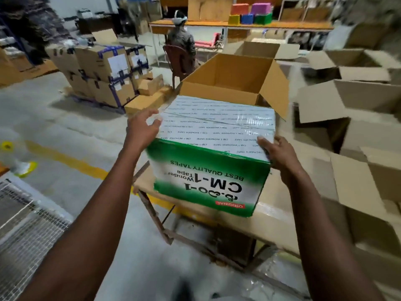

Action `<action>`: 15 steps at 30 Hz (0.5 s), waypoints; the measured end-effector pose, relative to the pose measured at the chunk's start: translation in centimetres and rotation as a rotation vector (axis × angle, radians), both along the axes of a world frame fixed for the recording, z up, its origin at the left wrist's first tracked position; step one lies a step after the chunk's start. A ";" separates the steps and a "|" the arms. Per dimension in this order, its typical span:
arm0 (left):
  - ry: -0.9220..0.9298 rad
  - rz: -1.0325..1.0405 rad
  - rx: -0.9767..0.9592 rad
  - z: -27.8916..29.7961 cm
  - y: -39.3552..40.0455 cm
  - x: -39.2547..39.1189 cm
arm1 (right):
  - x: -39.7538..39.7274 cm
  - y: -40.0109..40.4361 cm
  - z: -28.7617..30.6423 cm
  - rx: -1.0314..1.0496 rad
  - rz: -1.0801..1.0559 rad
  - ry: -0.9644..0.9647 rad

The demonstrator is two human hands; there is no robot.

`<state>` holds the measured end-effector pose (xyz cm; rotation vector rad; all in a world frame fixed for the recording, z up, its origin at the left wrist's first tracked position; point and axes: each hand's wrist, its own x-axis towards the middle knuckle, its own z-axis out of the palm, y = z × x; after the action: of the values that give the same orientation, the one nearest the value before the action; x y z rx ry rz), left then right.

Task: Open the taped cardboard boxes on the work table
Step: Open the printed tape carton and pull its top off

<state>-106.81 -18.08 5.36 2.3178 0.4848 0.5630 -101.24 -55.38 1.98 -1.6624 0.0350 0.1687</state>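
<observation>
Glossy green-white carton (208,170) — seemingly tape-sheathed

The floor (65,118) was grey concrete, crossed by a yellow painted line (71,160) at centre left. At upper left stood a stack of taped brown cartons (104,72) on a low pallet. Along the top of the frame ran a long wooden bench (238,25) carrying coloured bins (251,15), with a person seated on a chair (178,57) before it, back turned. Opened, empty cartons (358,101) crowded the right side. A wire mesh panel (26,231) lay at lower left. The light was dim and even.
</observation>
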 end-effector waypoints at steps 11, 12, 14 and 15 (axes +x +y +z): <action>0.150 -0.229 -0.315 -2.5 3.5 0.6 | -2.5 0.7 1.0 -0.089 -0.001 -0.004; 0.127 -0.245 -0.322 -2.6 3.6 0.1 | -3.0 0.6 0.9 -0.083 -0.007 -0.012; 0.067 -0.297 -0.314 -3.0 3.8 -0.9 | -4.6 0.6 0.7 -0.048 -0.016 -0.033; 0.036 -0.322 -0.313 -3.3 3.8 -1.4 | -5.7 0.5 0.5 -0.025 -0.029 -0.045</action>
<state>-108.19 -14.25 2.08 2.0500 0.1912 0.2676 -106.94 -54.84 2.49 -1.6889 0.0272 0.1091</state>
